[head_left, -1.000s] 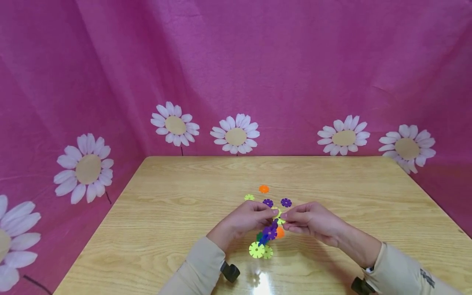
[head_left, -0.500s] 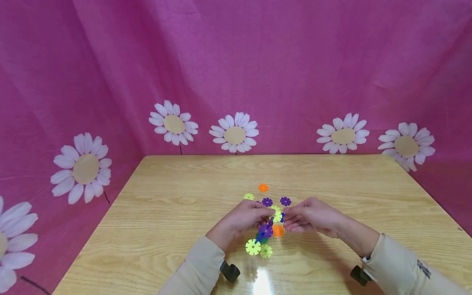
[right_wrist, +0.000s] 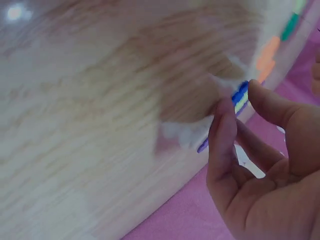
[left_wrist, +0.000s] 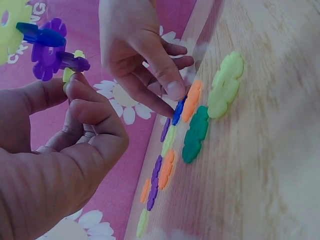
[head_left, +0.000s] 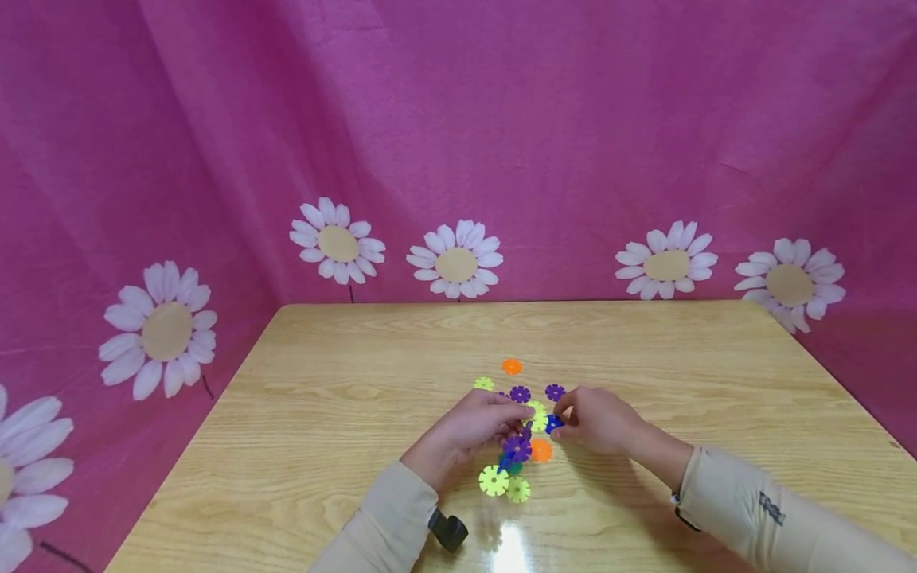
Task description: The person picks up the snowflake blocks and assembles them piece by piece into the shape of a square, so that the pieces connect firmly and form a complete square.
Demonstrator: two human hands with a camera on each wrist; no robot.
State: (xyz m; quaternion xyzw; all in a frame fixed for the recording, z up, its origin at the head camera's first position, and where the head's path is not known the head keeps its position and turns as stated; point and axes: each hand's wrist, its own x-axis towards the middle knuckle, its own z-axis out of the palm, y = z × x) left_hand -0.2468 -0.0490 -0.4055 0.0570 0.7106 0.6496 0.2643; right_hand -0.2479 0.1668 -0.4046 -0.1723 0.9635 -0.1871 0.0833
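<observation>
The left hand point(head_left: 466, 428) pinches linked flower discs point(head_left: 517, 448). The right hand point(head_left: 603, 422) curves around a blue flower disc point(head_left: 555, 423) on the surface point(head_left: 358, 382); grip unclear.

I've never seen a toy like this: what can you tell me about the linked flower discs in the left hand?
The linked flower discs form a short, crooked chain: yellow, blue, purple, purple, yellow. They look like thin plastic with notched rims; the yellow one at the free end shows a central hole. Neighbours are joined at angles, so some appear edge-on. The left hand pinches the yellow disc at the other end; the rest juts out above the table.
</observation>
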